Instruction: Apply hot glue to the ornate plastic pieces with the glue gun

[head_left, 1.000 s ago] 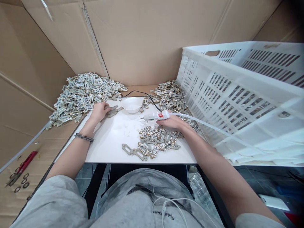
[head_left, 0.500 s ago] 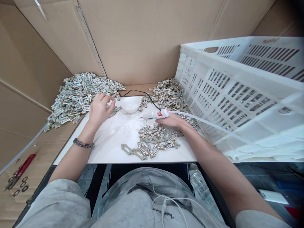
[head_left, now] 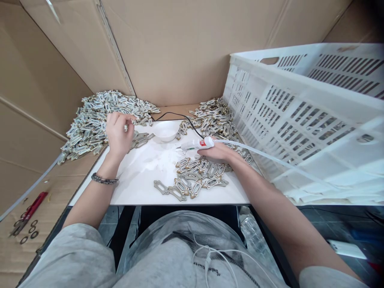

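Observation:
My right hand (head_left: pixel 218 153) rests on the white board (head_left: pixel 141 176) and grips a white glue gun (head_left: pixel 196 145) with a clear glue stick (head_left: pixel 270 159) trailing to the right. Its nozzle points left. Below the hand lies a small spread of ornate metal plates (head_left: pixel 195 178). My left hand (head_left: pixel 117 134) is raised at the board's far left corner, beside a big heap of silver plates (head_left: pixel 100 116), its fingers curled together as in a pinch. What they hold is hidden. A few grey plates (head_left: pixel 140 139) lie just right of that hand.
A white bowl (head_left: pixel 164 130) sits at the board's back edge. A second heap of plates (head_left: pixel 211 118) lies behind the glue gun. A large white slotted crate (head_left: pixel 300 116) fills the right side. Cardboard walls stand behind and left. Red snips (head_left: pixel 28 212) and rings lie at lower left.
My left hand has lifted off the grey plates on the board and moved left and back to the edge of the big heap, its fingers closing. My right hand has stayed put.

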Demonstrator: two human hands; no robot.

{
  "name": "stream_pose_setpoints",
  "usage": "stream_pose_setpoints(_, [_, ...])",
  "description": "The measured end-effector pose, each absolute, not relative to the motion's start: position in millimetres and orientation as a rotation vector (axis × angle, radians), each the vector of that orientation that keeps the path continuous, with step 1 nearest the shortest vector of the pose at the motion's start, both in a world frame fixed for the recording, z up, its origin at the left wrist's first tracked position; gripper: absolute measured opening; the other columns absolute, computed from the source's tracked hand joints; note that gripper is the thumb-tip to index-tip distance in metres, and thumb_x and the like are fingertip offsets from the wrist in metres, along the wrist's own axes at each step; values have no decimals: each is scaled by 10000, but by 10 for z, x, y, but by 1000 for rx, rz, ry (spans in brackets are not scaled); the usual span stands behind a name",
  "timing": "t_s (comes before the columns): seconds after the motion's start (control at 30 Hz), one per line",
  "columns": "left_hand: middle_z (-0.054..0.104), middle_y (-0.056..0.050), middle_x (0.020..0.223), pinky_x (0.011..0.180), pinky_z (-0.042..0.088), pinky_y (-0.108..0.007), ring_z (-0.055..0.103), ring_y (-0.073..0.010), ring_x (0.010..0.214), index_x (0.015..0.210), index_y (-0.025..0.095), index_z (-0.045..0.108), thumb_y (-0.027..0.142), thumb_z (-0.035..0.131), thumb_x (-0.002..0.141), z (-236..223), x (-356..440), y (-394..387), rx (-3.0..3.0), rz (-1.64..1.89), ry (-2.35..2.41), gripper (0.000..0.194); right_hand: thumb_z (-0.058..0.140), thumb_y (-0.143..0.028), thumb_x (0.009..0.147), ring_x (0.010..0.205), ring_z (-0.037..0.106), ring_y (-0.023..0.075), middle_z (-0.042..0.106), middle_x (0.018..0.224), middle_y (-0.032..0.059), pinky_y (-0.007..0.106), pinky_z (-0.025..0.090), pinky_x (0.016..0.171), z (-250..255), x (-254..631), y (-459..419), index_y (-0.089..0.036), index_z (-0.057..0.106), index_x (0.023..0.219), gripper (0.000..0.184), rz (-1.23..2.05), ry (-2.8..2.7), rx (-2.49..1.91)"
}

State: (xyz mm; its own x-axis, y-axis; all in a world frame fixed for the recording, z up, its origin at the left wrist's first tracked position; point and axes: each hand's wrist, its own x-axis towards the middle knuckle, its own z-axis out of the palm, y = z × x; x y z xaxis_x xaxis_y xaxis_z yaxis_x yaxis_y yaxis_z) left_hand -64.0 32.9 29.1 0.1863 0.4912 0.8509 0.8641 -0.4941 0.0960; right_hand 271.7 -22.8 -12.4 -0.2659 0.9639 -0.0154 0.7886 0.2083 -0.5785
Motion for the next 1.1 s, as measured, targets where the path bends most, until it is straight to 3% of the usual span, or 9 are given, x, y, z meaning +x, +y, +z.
stream_pose_setpoints(0.33, [615,-99,897,912,418,-493,579,-298,985,942,258,657,166,499,896,332,-730,339,-2034,-1379,-1213,189,565,-283,715,623,489,138,522,653,-17,276,346,576,-119,2711,-240,-218,461,610,161,709,-2122,-1651])
stream_pose_setpoints(0.57, [656,-82,944,805,484,-348,618,-214,910,949,203,657,242,539,937,273,-608,327,-2196,-1409,-1077,125,574,-267,710,614,484,142,510,631,-18,284,342,570,-130,2715,-229,-220,450,592,177,705,-2115,-1646])
stream_pose_setpoints(0.73, [663,-23,759,649,468,-245,592,-123,669,897,168,666,320,602,927,132,-339,174,-2937,-1061,-791,167,582,-247,713,600,481,138,521,617,-19,282,341,560,-123,2697,-241,-219,460,594,172,708,-2105,-1607])
stream_pose_setpoints(0.9, [692,-70,897,730,504,-264,645,-151,806,980,163,670,338,622,925,32,-64,-93,-3330,-706,-466,189,609,-261,698,570,462,129,527,603,-23,285,332,533,-160,2707,-243,-218,484,576,179,752,-2048,-1524])
stream_pose_setpoints(1.1, [686,-75,920,718,514,-267,649,-159,815,979,164,669,327,553,966,2,64,-259,-3264,-613,-386,201,669,-358,701,569,465,129,536,608,-32,293,358,545,-203,2754,-213,-220,515,617,223,726,-1846,-1409])
